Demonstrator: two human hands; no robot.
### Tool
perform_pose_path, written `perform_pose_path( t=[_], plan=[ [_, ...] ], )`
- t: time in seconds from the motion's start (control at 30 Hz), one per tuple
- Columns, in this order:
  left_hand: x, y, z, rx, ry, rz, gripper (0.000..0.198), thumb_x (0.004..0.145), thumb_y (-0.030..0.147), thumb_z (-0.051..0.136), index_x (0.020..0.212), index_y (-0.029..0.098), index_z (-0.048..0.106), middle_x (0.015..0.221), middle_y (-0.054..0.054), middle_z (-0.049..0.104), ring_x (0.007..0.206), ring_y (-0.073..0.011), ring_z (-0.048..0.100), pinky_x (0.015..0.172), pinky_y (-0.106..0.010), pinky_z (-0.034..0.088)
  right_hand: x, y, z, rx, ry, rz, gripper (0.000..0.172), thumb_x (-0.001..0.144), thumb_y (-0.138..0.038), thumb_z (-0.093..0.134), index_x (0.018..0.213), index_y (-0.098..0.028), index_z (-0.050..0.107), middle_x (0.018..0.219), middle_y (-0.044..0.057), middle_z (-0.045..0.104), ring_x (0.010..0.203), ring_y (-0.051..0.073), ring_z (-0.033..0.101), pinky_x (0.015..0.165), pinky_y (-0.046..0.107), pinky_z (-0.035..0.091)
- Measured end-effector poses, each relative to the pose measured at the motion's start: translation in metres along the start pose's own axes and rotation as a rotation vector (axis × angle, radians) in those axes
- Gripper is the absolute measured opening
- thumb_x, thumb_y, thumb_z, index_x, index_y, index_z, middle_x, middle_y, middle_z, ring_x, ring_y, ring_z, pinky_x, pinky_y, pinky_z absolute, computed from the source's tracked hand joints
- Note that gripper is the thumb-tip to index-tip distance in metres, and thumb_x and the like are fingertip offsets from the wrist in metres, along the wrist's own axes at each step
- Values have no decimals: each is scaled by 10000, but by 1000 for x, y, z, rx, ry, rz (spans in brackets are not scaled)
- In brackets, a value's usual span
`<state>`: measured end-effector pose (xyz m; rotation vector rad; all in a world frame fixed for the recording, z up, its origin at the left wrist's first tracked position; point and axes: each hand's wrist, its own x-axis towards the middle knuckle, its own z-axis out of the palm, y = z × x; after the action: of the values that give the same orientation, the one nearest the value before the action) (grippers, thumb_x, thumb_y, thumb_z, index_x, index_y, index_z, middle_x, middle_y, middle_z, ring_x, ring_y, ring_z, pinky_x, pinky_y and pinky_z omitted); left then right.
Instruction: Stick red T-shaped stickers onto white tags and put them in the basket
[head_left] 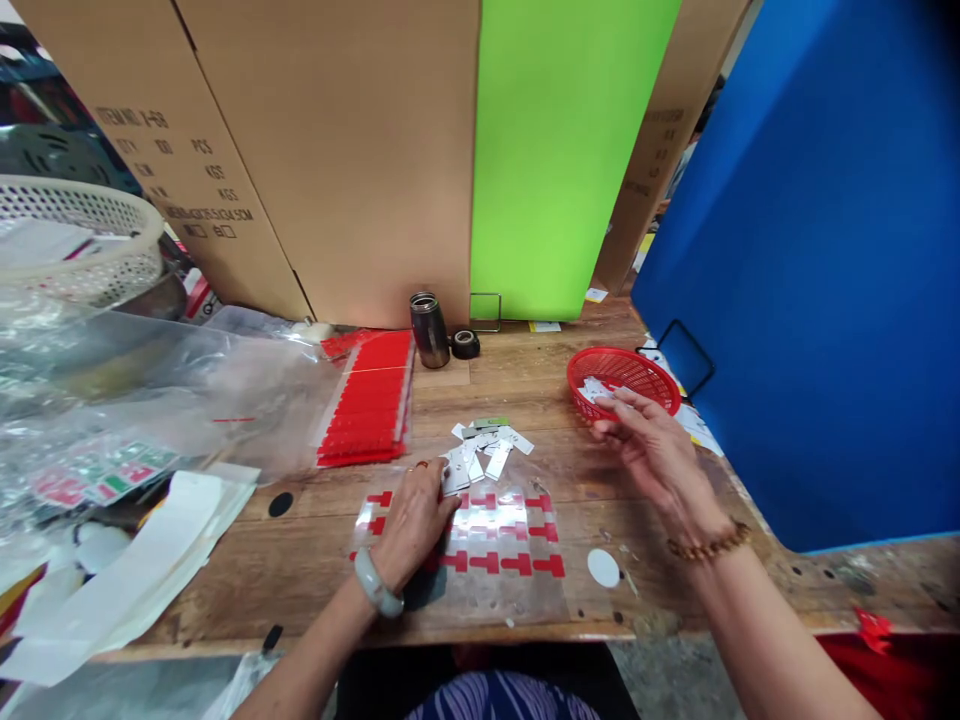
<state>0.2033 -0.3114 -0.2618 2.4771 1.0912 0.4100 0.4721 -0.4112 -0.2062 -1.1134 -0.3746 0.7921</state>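
Note:
My left hand [412, 520] rests on a clear plastic sheet [517, 590] printed with red T-shaped marks, its fingers closed on a small white card [454, 476]. A loose pile of small white cards [487, 448] lies just beyond that hand on the wooden table [285, 575]. My right hand [649, 440] is at the near rim of a red mesh basket [622, 375] holding more white cards. Its fingers are bent and pinched together at the rim; what they hold is too small to make out.
A stack of red sheets [367, 400] lies left of centre. A dark metal cup [429, 330] and a tape roll [466, 344] stand at the back. Clear bags [135, 400] and white paper [127, 580] crowd the left. Cardboard boxes, a green panel and a blue panel [825, 270] wall the table.

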Motion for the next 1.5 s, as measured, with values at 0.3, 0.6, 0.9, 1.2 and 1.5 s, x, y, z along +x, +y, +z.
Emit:
perform_pose_path(
  t=[0.3, 0.6, 0.9, 1.2, 1.5],
  plan=[
    [3, 0, 8, 222, -44, 83, 235, 841, 60, 312, 873, 145, 529, 743, -83, 567, 686, -204, 515, 664, -316, 401, -56, 68, -1, -525, -216, 39, 235, 767, -375, 617, 894, -183, 569, 796, 25, 624, 627, 140, 578, 595, 285, 494],
    [5, -2, 12, 204, 26, 135, 266, 885, 295, 435, 1091, 162, 535, 1072, -124, 551, 900, -227, 532, 785, -351, 429, -110, 99, -12, -1166, -410, -479, 352, 864, -214, 499, 1215, -209, 519, 1273, 116, 521, 1207, 260, 452, 1001, 465, 382],
    [17, -7, 10, 194, -41, 197, 277, 932, 280, 324, 1030, 161, 554, 910, -95, 610, 781, -202, 569, 715, -311, 435, -106, 102, -33, -1373, -501, -645, 445, 865, -256, 527, 1300, -185, 463, 1371, 129, 453, 1296, 275, 370, 1019, 494, 384],
    [28, -23, -3, -30, 180, 61, 294, 876, 196, 411, 1147, 187, 527, 901, -82, 668, 807, -200, 619, 733, -306, 453, -107, 101, -34, -1329, -493, -693, 434, 875, -245, 519, 1298, -171, 455, 1368, 141, 453, 1304, 263, 360, 1021, 492, 390],
    [43, -22, -2, -691, 245, -403, 166, 704, 315, 643, 741, 179, 555, 561, 24, 631, 501, -151, 623, 485, -238, 477, -105, 95, -35, -1306, -519, -638, 422, 876, -257, 520, 1289, -189, 465, 1381, 133, 437, 1307, 266, 354, 1021, 508, 383]
  ],
)
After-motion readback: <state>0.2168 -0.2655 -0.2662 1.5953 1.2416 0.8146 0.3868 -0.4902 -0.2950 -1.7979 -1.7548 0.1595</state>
